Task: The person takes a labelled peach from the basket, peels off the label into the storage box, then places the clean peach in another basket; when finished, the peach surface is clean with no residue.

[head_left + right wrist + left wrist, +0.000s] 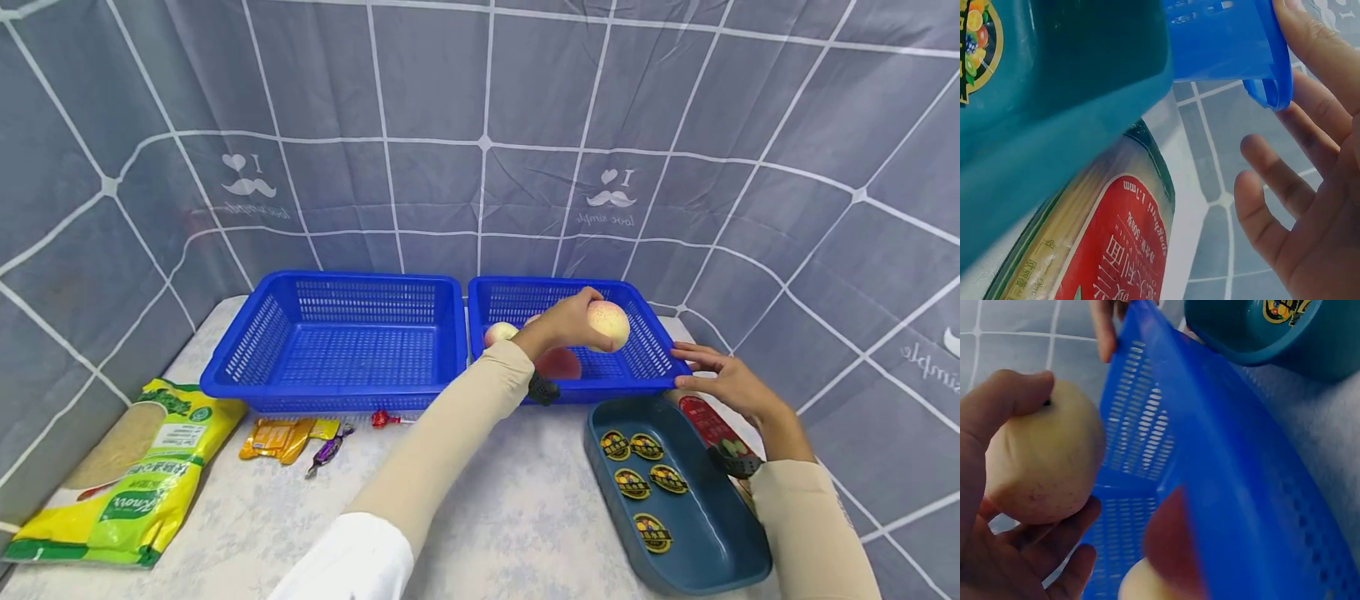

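Observation:
My left hand (567, 321) grips a pale yellow-pink peach (609, 325) over the right blue basket (525, 386). In the left wrist view the thumb lies across the top of this peach (1054, 459), with fingers beneath it. More peaches sit in the basket: a pale one (498, 333) at the left and a red one (558, 364) near the front wall, partly behind my wrist. At the basket's right end, my right hand (723, 379) pinches the rim; the right wrist view has its thumb above the lip and fingers below, two of them free of it.
An unfilled blue basket (221, 367) stands at left. A teal bin (716, 533) bearing several stickers is in front of the right basket, beside a red-labelled spaghetti pack (1122, 244). Wrapped snacks (277, 439), a red lollipop (381, 418) and a yellow Knorr bag (142, 467) lie at left.

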Available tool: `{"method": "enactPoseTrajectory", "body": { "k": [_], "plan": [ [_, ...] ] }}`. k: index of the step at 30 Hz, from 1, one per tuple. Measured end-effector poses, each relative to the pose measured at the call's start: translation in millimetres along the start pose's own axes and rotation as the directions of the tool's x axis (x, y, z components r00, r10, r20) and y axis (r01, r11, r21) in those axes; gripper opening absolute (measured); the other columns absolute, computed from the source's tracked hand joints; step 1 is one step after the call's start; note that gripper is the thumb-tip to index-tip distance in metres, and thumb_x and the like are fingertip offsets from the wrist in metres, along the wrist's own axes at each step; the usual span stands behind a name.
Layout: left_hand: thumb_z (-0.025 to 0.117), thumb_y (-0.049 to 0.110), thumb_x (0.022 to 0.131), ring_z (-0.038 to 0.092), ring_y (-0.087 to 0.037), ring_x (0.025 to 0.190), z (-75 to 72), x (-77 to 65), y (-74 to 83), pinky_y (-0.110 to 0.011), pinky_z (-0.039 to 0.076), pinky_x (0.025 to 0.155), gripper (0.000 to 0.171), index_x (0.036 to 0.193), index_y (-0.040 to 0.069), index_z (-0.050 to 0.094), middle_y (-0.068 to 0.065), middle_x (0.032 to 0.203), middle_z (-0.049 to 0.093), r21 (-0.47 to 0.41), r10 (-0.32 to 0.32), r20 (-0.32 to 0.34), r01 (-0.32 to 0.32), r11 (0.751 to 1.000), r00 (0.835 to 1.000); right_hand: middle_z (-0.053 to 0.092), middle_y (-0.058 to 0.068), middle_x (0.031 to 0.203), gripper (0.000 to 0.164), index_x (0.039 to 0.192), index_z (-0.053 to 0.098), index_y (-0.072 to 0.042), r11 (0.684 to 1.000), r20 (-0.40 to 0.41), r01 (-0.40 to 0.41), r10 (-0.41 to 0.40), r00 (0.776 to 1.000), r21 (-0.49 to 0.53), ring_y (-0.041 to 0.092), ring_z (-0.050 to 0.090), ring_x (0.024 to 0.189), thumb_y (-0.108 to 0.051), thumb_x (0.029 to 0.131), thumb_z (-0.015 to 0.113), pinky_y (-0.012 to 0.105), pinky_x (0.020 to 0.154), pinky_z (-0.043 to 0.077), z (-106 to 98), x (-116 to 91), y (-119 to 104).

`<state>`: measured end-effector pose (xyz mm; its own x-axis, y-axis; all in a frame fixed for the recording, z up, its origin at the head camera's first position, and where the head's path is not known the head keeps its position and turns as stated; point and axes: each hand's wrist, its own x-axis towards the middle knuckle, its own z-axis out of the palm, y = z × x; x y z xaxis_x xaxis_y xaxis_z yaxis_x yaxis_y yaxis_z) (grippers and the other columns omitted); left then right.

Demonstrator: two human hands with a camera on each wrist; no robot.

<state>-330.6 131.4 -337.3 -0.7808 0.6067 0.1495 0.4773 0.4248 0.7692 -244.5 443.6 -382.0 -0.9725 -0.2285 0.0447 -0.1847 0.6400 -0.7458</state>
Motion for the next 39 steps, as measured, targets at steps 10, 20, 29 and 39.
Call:
{"method": "enactPoseTrajectory", "body": {
  "k": [10, 20, 29, 39],
  "plan": [
    [0.084, 0.033, 0.080, 0.059, -0.018, 0.107, 16.4, -0.2, -25.0, -0.032, 0.043, 0.096, 0.070, 0.136, 0.013, 0.049, -0.004, 0.122, 0.062, 0.183, -0.088, 0.191, 0.053, 0.982, 0.978, 0.034, 0.020, 0.156, 0.051, 0.145, 0.051, 0.001, 0.997, 0.000, 0.035, -0.035, 0.999, 0.071, 0.019, 0.049, 0.110, -0.016, 0.099, 0.067, 0.021, 0.084, 0.049, 9, 11, 4],
    [0.074, 0.039, 0.090, 0.056, -0.016, 0.121, 9.6, -7.6, -30.3, -0.057, 0.027, 0.108, 0.061, 0.144, 0.022, 0.052, 0.000, 0.133, 0.062, 0.365, -0.142, 0.229, 0.050, 0.930, 0.963, 0.033, 0.021, 0.156, 0.052, 0.145, 0.051, 0.000, 0.998, 0.012, 0.029, -0.030, 0.999, 0.047, 0.019, 0.050, 0.106, -0.019, 0.099, 0.068, 0.023, 0.083, 0.050, 6, 17, -2],
    [0.066, 0.029, 0.098, 0.058, -0.019, 0.122, 1.1, -18.4, -20.3, -0.038, 0.040, 0.103, 0.047, 0.141, 0.012, 0.055, -0.004, 0.135, 0.062, 0.385, 0.012, 0.192, -0.087, 0.919, 0.981, 0.033, 0.020, 0.155, 0.053, 0.146, 0.052, -0.003, 1.000, 0.010, -0.002, 0.002, 1.000, -0.022, 0.017, 0.048, 0.106, -0.024, 0.100, 0.068, 0.022, 0.082, 0.047, -12, 11, -3],
    [0.068, 0.030, 0.097, 0.054, -0.024, 0.129, -82.2, -106.6, -26.1, -0.036, 0.042, 0.106, 0.053, 0.143, 0.008, 0.054, -0.008, 0.140, 0.059, 0.348, 0.204, -0.046, -0.176, 0.921, 0.978, 0.031, 0.040, 0.150, 0.069, 0.155, 0.027, 0.005, 0.982, -0.027, -0.043, 0.039, 0.999, -0.184, 0.060, 0.039, 0.129, -0.037, 0.107, 0.051, 0.071, 0.099, 0.038, -10, 14, -32]
  ]
}}
